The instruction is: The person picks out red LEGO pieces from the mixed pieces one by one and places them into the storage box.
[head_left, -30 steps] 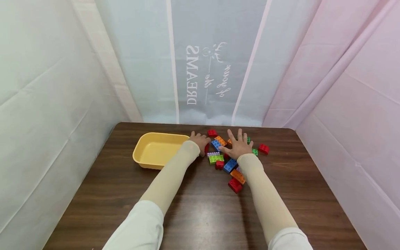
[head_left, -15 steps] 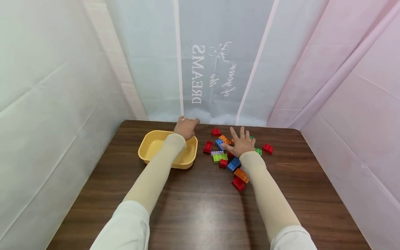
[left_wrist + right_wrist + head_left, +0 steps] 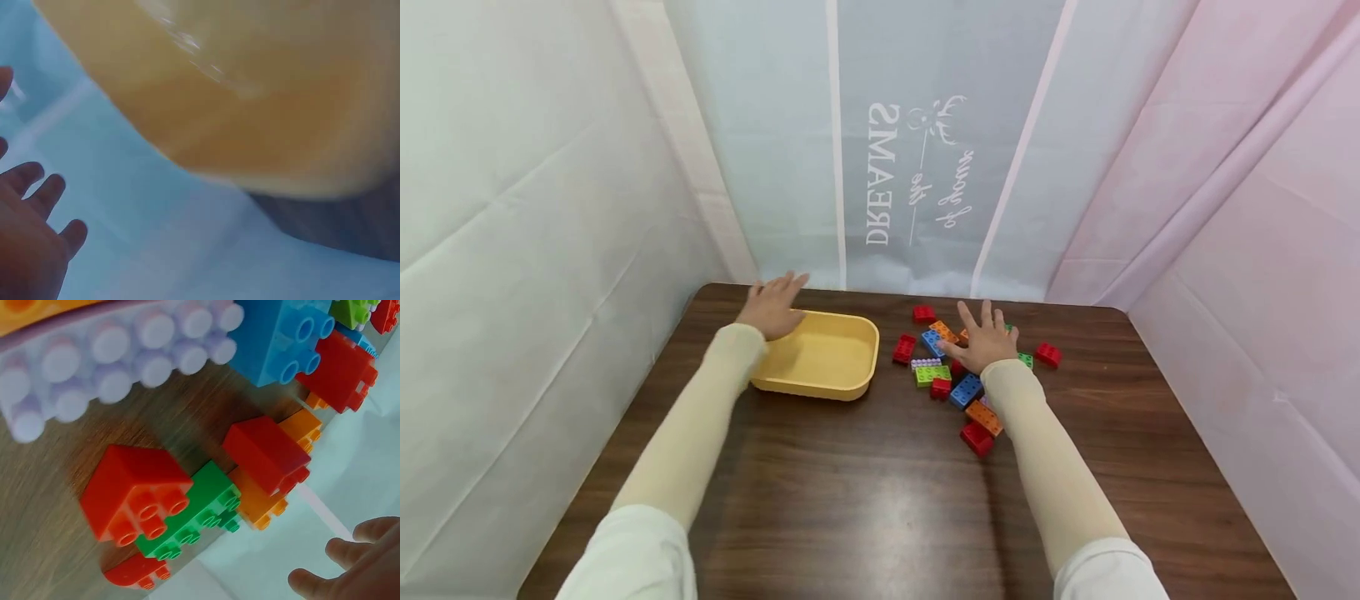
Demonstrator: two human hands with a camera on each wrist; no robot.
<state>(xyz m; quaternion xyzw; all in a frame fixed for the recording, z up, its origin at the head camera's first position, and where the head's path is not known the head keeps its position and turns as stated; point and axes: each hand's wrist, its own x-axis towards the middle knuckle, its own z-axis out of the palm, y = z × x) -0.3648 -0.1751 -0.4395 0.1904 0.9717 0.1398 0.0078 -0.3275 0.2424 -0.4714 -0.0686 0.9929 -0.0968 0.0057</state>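
My left hand (image 3: pixel 772 308) hovers over the back left corner of a yellow plastic tray (image 3: pixel 812 389), its fingers spread and nothing in them. In the left wrist view, the tray (image 3: pixel 250 137) fills the top and the fingers show at lower left. My right hand (image 3: pixel 988 343) is spread over a pile of toy building bricks, covering some of them. Around it are a blue brick (image 3: pixel 966 391), a lime green brick (image 3: pixel 932 377) and an orange brick (image 3: pixel 985 417). Below the right wrist camera lie a lavender brick (image 3: pixel 125 350) and a green brick (image 3: pixel 200 509).
Single red bricks lie at the pile's edges: one red brick (image 3: pixel 904 348) nearest the tray, another red brick (image 3: pixel 1048 355) far right. Everything stands toward the back of a dark wooden table (image 3: pixel 850 500). A printed cloth (image 3: pixel 917 258) hangs behind, with pale sheets at both sides.
My left hand has swept left from beside the bricks, across the tray to its left end. The right hand stays over the pile. The view has shifted slightly.
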